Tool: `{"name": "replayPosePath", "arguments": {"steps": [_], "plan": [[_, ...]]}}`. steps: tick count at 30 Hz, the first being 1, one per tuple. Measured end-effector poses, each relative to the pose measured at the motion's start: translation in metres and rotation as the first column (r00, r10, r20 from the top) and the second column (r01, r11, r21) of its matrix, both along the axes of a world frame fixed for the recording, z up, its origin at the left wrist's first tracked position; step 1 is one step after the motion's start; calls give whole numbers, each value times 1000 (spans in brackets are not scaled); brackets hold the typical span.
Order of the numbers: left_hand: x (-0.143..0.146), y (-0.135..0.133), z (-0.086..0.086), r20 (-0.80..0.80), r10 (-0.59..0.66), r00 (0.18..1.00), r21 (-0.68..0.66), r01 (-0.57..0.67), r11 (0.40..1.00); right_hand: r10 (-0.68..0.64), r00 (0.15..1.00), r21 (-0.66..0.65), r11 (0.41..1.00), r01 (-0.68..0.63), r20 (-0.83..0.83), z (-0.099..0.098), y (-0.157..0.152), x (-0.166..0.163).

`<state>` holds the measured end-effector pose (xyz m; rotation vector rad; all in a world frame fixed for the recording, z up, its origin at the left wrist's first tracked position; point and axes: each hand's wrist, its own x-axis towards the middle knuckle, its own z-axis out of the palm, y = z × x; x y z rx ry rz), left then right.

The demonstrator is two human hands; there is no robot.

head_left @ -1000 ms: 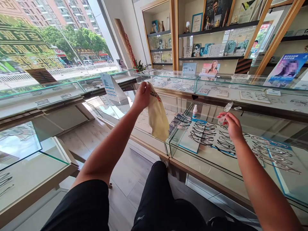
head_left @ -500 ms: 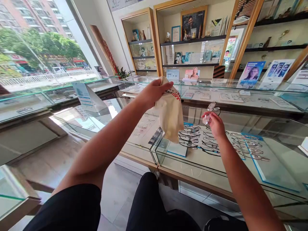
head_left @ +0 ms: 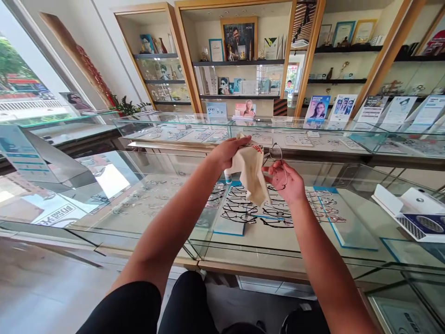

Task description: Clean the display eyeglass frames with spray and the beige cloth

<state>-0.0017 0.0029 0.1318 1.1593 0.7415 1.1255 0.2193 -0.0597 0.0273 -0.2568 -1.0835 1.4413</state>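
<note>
The right hand [head_left: 285, 182] curls around a pair of glasses [head_left: 276, 152], pinching them at the thin rim, lenses up. They look light, springy and easily bent, with lenses that smear, so the rim or bridge seems the safest hold. The left hand [head_left: 226, 153] pinches the top of a cream cloth [head_left: 252, 178], soft and limp, which hangs just beside the glasses above the middle of the glass desk [head_left: 243, 268]. Under the glass lie rows of frames [head_left: 239, 209]. A small bottle [head_left: 227, 176] stands behind the cloth, and a white box [head_left: 417, 204] sits near the right edge. Nothing lies between the hands.
</note>
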Motion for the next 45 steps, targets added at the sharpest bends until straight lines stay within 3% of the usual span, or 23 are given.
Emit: {"name": "replayPosePath", "arguments": {"steps": [4, 7, 10, 12, 15, 18, 19, 21, 23, 24, 28, 35, 45], "plan": [[2, 18, -19, 1, -116, 993, -184, 115, 976, 11, 999, -3, 1000, -11, -32, 4, -2, 1], [0, 22, -37, 67, -134, 989, -258, 147, 955, 15, 999, -19, 1000, -15, -37, 5, -3, 2], [5, 18, -58, 35, -109, 993, -294, 114, 949, -11, 999, -53, 999, 8, -51, 5, -3, 3], [11, 16, -73, -66, -58, 996, -262, 39, 964, -35, 996, -61, 998, 30, -85, 5, -3, 4], [18, 11, -91, -278, 122, 953, -70, -147, 987, -64, 990, -51, 997, 57, -129, 6, -4, 6], [18, 0, -102, -348, 330, 877, 154, -294, 943, -104, 986, -47, 994, 98, -133, 7, -6, 8], [17, -6, -105, -328, 409, 851, 274, -329, 904, -120, 985, -46, 992, 115, -125, 8, -6, 8], [19, -21, -108, -247, 531, 810, 572, -321, 755, -142, 985, -41, 989, 139, -99, 8, -8, 8], [24, -37, -111, -214, 483, 849, 728, -191, 659, -148, 987, -28, 989, 147, -60, 7, -9, 6], [27, -43, -112, -226, 422, 878, 739, -127, 661, -145, 989, -21, 989, 144, -38, 7, -9, 5], [39, -55, -117, -297, 228, 927, 642, 17, 767, -137, 990, -6, 991, 137, 25, 7, -10, 3], [38, -51, -115, -276, 140, 951, 530, 29, 848, -218, 973, -53, 974, 222, 77, 9, -8, 9], [38, -44, -112, -265, 175, 948, 547, -1, 837, -228, 969, -72, 969, 235, 101, 6, -5, 10]]}}
